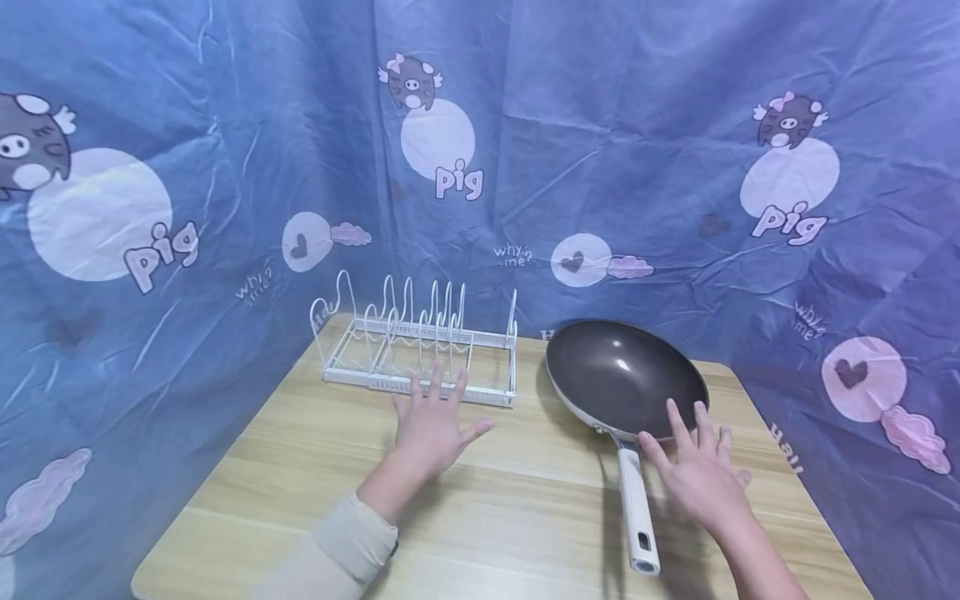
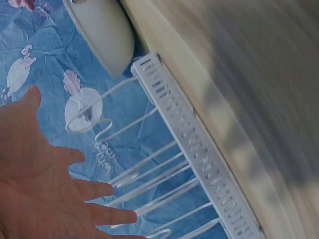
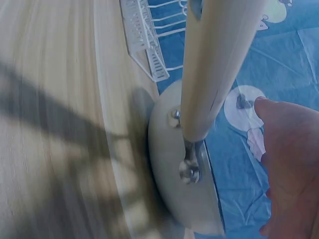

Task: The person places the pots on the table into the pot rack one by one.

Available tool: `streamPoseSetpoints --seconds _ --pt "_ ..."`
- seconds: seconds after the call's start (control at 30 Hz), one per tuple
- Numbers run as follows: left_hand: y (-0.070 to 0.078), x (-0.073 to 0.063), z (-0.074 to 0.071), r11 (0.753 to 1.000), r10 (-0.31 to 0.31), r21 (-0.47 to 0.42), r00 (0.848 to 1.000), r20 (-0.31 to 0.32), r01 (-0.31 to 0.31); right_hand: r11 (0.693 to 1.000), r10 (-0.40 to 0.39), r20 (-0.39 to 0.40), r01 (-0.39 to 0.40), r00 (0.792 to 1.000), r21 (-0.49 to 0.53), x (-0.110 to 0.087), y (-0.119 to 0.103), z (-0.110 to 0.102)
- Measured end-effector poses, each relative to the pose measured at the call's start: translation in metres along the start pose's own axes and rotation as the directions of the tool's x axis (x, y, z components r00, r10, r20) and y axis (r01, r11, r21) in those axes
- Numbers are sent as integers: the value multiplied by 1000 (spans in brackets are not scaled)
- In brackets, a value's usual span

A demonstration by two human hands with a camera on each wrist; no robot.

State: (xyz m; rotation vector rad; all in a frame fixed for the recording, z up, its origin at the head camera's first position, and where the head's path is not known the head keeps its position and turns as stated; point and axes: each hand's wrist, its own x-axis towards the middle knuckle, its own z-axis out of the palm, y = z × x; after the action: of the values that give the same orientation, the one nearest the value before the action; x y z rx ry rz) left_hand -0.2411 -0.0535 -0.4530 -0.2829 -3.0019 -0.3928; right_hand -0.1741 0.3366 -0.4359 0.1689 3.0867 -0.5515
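A frying pan (image 1: 615, 375) with a dark inside, pale outside and white handle (image 1: 636, 508) stands at the right of the table, its handle pointing toward me. My right hand (image 1: 701, 475) is spread just right of the handle, fingertips overlapping the pan's near rim in the head view. To the left is a white wire rack (image 1: 442, 392) with several upright loops. My left hand (image 1: 431, 429) hovers in front of it, fingers spread and holding nothing. The right wrist view shows the pan's riveted handle joint (image 3: 189, 169) close by, beside my right hand (image 3: 291, 159).
The wooden table (image 1: 480, 525) has rounded corners. A blue cloth (image 1: 600, 100) printed with pigs and clouds hangs close behind it and along both sides. The rack and pan stand near the back edge, with a gap of bare wood between them.
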Motion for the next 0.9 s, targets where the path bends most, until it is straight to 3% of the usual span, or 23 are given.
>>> streamPoseSetpoints --seconds 0.13,0.27,0.4,0.5,0.6,0.67,0.73,0.83,0.9 --pt "10 0 6 998 24 -58 999 22 -23 999 4 -14 -4 1000 43 1 6 2" --pt "21 0 11 973 82 -224 993 90 -60 985 34 -38 -27 999 171 4 12 7" --pt "33 -2 16 909 143 -410 978 153 -68 948 117 -19 -106 993 301 6 16 12" --pt "43 -3 21 846 177 -530 968 177 -58 893 194 22 -186 981 410 8 18 14" --pt "54 -3 28 777 200 -628 959 200 -31 799 260 72 -257 963 544 9 20 16" --pt "62 -3 32 726 217 -688 952 218 -8 694 264 132 -283 955 662 9 21 17" --pt "70 -4 36 666 228 -745 943 241 30 557 224 214 -305 951 772 8 23 19" --pt "83 -8 38 549 225 -827 932 284 120 361 126 330 -353 936 863 7 23 24" --pt "92 -10 40 456 221 -872 926 306 180 305 55 376 -374 925 876 7 22 28"
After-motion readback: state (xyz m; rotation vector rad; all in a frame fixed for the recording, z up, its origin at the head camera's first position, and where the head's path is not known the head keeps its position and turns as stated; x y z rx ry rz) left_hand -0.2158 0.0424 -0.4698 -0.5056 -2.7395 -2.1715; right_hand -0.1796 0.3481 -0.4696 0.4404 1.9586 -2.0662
